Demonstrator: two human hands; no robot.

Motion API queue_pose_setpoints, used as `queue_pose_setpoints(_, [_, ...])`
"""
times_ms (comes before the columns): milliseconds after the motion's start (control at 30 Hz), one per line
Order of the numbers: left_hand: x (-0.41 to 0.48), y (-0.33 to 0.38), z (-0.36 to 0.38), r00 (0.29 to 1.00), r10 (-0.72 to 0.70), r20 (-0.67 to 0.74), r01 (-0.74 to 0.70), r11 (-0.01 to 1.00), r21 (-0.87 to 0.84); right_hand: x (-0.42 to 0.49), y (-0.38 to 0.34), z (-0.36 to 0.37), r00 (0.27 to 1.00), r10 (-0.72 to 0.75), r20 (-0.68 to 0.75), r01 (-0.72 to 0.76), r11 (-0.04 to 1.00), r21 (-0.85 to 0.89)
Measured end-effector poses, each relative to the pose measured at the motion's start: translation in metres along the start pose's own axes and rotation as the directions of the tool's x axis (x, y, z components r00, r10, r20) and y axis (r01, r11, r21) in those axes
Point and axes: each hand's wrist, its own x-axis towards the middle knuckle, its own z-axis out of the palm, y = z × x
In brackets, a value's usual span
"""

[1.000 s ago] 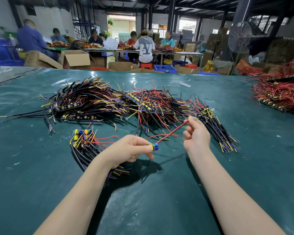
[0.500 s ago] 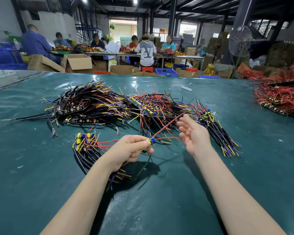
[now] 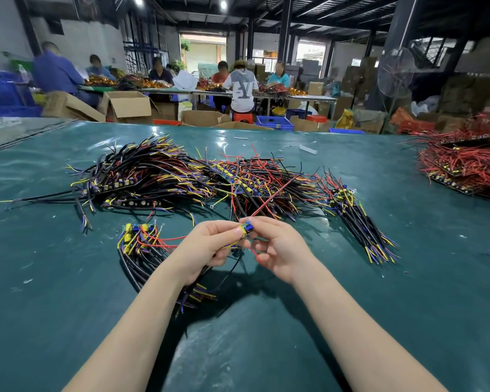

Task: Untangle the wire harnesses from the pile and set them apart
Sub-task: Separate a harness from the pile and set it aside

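A big tangled pile of wire harnesses (image 3: pixel 181 179), black, red, yellow and purple, lies across the middle of the green table (image 3: pixel 408 292). My left hand (image 3: pixel 207 247) and my right hand (image 3: pixel 277 247) meet just in front of it and both pinch the small blue-and-yellow end of one wire harness (image 3: pixel 246 228). Its red wire runs up and back into the pile; a thin black wire hangs below my hands. A sorted bundle (image 3: pixel 142 250) lies under my left wrist. Another sorted bundle (image 3: pixel 359 222) lies to the right.
A heap of red-wired boards (image 3: pixel 464 165) sits at the table's right edge. Small scraps and a white strip (image 3: pixel 308 149) dot the far side. Beyond the table, several people work at benches among cardboard boxes (image 3: pixel 128 106), blue crates and a standing fan (image 3: pixel 395 75).
My right hand let go of the far part of the red wire, came left and took hold of the harness end beside my left fingers. The held end rose slightly.
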Motion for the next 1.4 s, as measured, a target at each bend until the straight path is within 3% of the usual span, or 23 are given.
queue_pose_setpoints(133, [0.0, 0.0, 0.006, 1.0, -0.02, -0.012, 0.021, 0.997, 0.071, 0.004, 0.006, 0.004, 0.989, -0.022, -0.144, 0.025, 0.999, 0.021])
queue_pose_setpoints(300, [-0.004, 0.0, 0.008, 0.998, -0.048, 0.047, 0.041, 0.99, 0.134, 0.011, -0.003, -0.011, 0.943, -0.088, -0.321, 0.167, 0.959, 0.23])
queue_pose_setpoints(433, [-0.006, -0.002, 0.013, 0.995, -0.075, 0.07, 0.062, 0.983, 0.17, 0.01, -0.003, -0.028, 0.922, -0.206, -0.328, 0.207, 0.978, -0.031])
queue_pose_setpoints(600, [-0.005, -0.003, 0.009, 0.992, -0.078, 0.1, 0.06, 0.984, 0.17, 0.015, -0.007, -0.033, 0.89, -0.243, -0.387, 0.293, 0.953, 0.073])
queue_pose_setpoints(767, [-0.004, -0.005, 0.005, 0.986, -0.069, 0.15, 0.043, 0.984, 0.171, 0.017, -0.009, -0.044, 0.796, -0.386, -0.467, 0.442, 0.897, 0.011])
queue_pose_setpoints(1033, [-0.003, -0.008, 0.002, 0.989, -0.062, 0.135, 0.045, 0.991, 0.125, 0.021, -0.012, -0.057, 0.743, -0.308, -0.594, 0.527, 0.817, 0.235])
queue_pose_setpoints(1133, [0.0, -0.01, 0.0, 0.999, -0.024, 0.043, 0.022, 0.999, 0.035, 0.017, -0.016, -0.053, 0.801, -0.298, -0.518, 0.469, 0.851, 0.236])
queue_pose_setpoints(1267, [0.001, -0.01, 0.001, 1.0, 0.023, -0.02, -0.024, 0.999, -0.03, 0.009, -0.014, -0.03, 0.967, -0.23, -0.106, 0.229, 0.973, -0.029])
queue_pose_setpoints(1333, [0.001, -0.009, 0.002, 0.999, 0.033, -0.019, -0.034, 0.999, -0.037, 0.006, -0.01, -0.021, 0.985, -0.159, 0.072, 0.165, 0.982, -0.093])
queue_pose_setpoints(1400, [0.001, -0.009, 0.002, 0.999, 0.033, -0.013, -0.034, 0.999, -0.038, 0.006, -0.005, -0.016, 0.986, -0.133, 0.097, 0.141, 0.987, -0.082])
